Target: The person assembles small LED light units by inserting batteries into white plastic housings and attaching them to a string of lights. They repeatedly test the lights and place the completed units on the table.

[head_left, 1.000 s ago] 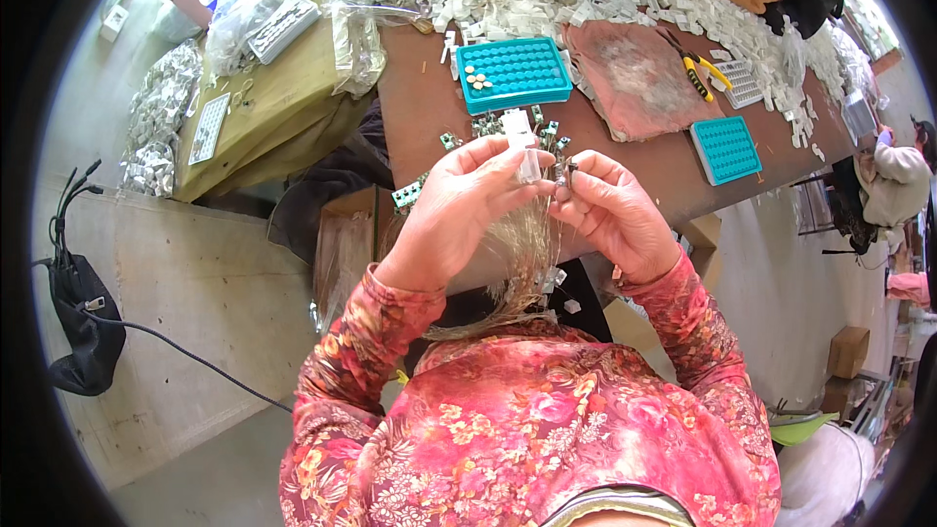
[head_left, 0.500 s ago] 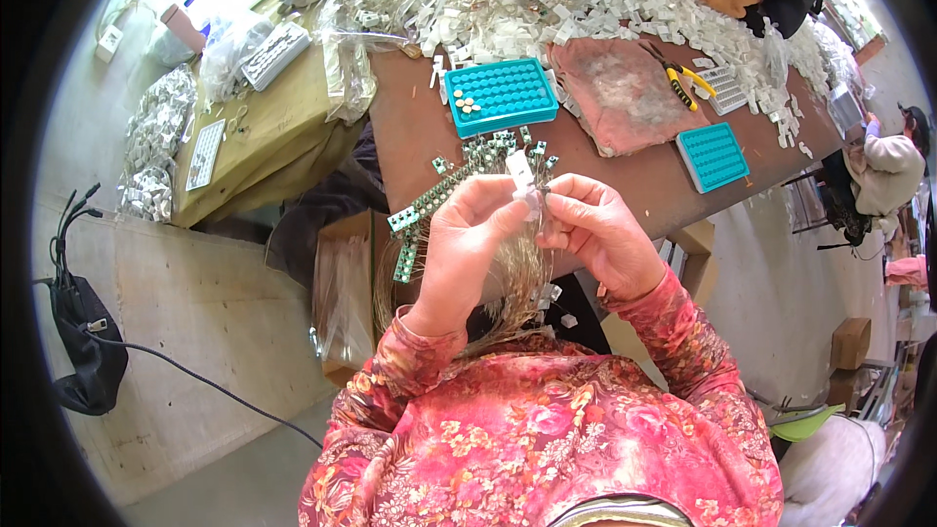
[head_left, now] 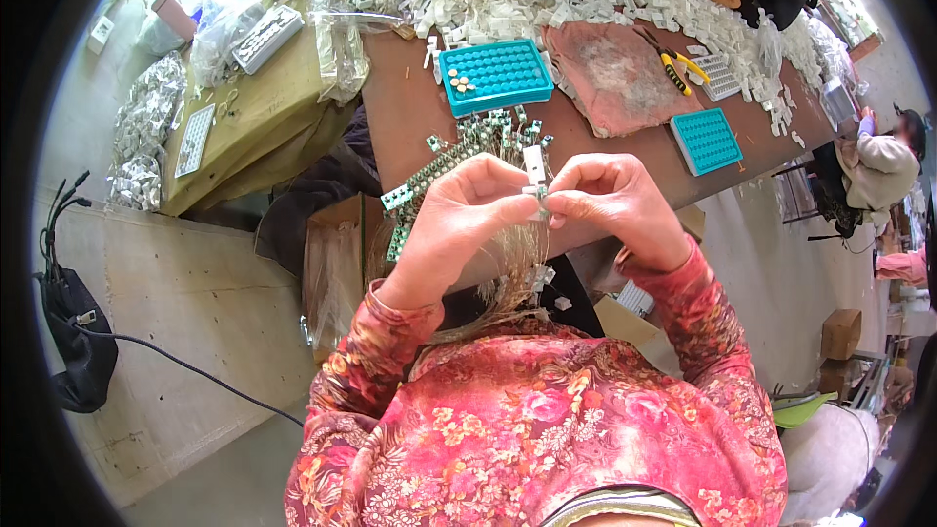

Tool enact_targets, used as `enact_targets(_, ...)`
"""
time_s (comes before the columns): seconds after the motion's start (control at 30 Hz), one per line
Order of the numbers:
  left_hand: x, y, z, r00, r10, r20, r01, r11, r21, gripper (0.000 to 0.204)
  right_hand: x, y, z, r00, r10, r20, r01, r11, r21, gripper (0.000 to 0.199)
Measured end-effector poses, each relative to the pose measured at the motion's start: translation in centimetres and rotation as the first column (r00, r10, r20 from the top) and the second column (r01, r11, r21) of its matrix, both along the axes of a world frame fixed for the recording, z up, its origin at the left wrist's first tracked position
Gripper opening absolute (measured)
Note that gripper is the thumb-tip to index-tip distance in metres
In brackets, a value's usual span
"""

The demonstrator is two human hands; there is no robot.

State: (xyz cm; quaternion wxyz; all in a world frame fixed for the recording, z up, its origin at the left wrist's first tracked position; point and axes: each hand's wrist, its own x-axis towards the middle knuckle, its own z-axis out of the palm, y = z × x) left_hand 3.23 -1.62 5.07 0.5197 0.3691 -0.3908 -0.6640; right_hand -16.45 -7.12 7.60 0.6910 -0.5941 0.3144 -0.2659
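Above the brown table (head_left: pixel 386 127), the left hand (head_left: pixel 454 205) pinches a slim white plastic housing (head_left: pixel 533 166), its long axis pointing forward, while the right hand (head_left: pixel 622 205), closed on a small greenish piece (head_left: pixel 542 192), meets its near end.

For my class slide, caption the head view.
Left hand and right hand meet at a small white plastic piece near a rectangular teal tray.
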Motion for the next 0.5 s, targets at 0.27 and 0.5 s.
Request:
enact_targets(0.27,0.1,0.3,0.0,0.997,-0.056,-0.048,0.055,0.998,-0.007,0.013,-0.1,0.3,-0.1,0.999,0.055,-0.001,-0.055,0.997,-0.055,0.012)
enact_targets(0.5,-0.3,0.4,-0.5,0.989,-0.104,-0.108,0.096,0.993,-0.072,0.015,0.8,0.5,-2.7,0.979,0.035,0.199,-0.091,0.957,0.277,0.018)
